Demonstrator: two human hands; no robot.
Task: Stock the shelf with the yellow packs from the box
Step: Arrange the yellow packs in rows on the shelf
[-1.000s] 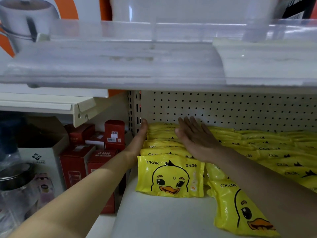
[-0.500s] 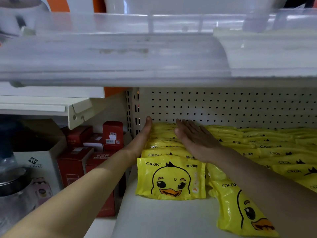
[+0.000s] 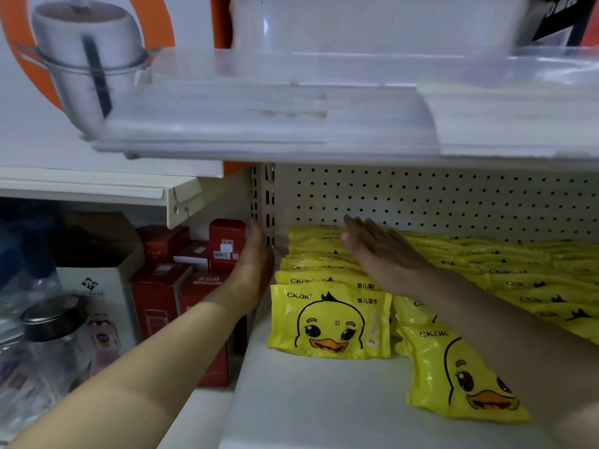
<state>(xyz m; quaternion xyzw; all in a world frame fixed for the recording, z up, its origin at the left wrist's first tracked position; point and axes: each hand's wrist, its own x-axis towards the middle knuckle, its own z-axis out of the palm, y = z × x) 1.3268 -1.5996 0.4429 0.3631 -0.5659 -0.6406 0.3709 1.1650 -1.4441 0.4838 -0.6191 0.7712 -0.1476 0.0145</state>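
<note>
A: Anything changed in the last second?

B: Little. Left hand [image 3: 254, 270] still stands edge-on at the left edge of the shelf [image 3: 308, 400], fingers straight and together, just beside the leftmost row of yellow packs [image 3: 330, 319]; contact is blurred. Right hand [image 3: 379, 254] stays flat on top of that row, fingers straight and close.

A: Meaning?

B: Squaring the row, probably nearly done. A loose pack [image 3: 460, 377] lies askew near the front edge. No sign of the box.
</note>
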